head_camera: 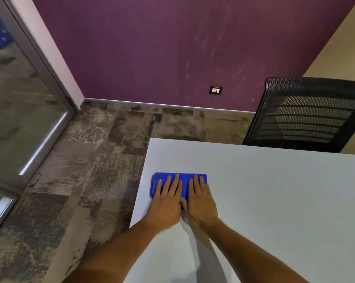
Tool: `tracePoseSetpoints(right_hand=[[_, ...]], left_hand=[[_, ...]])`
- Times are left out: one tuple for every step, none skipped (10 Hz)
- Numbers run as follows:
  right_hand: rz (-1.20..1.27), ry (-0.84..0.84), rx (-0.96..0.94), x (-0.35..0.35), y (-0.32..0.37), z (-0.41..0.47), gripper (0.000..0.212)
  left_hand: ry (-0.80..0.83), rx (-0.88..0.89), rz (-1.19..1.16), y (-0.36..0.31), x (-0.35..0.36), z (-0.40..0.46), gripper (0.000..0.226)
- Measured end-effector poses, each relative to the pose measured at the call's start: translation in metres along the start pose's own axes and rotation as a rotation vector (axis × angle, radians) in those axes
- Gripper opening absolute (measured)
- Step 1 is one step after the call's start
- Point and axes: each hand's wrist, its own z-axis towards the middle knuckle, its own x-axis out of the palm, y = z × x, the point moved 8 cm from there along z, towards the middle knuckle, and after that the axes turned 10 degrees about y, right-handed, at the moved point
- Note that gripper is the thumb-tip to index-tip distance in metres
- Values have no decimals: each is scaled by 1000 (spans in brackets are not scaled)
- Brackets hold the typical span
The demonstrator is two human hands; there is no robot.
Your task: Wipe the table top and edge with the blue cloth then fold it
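The left hand and right hand lay flat, fingers spread, side by side, pressing on the folded rectangular blue cloth. It sat near the left edge of the plain white table top.

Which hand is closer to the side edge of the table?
The left hand. It presses the blue cloth nearest the table side edge; the right hand lies further in.
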Motion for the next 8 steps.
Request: tracePoseSetpoints(right_hand=[[-25,110,49,20,-1,-5,83],[-42,153,55,18,-1,-5,86],[-49,161,60,7,1,-9,85],[-52,106,75,-11,5,-22,80],[-50,92,70,-28,6,-35,76],[-63,29,66,-59,5,-55,77],[-83,-14,77,-82,3,-74,78],[-97,-68,87,-114,2,-105,78]], left_hand=[[59,3,7,-1,19,-3,75],[71,40,25,2,17,-4,75],[145,20,34,6,11,-6,76],[157,-48,-31,-5,-8,-13,78],[135,-73,-41,-14,-26,-24,75],[108,-114,-70,-15,-54,-43,81],[78,-130,-43,-14,-77,-61,91],[-6,-171,-16,-13,-115,-89,98]])
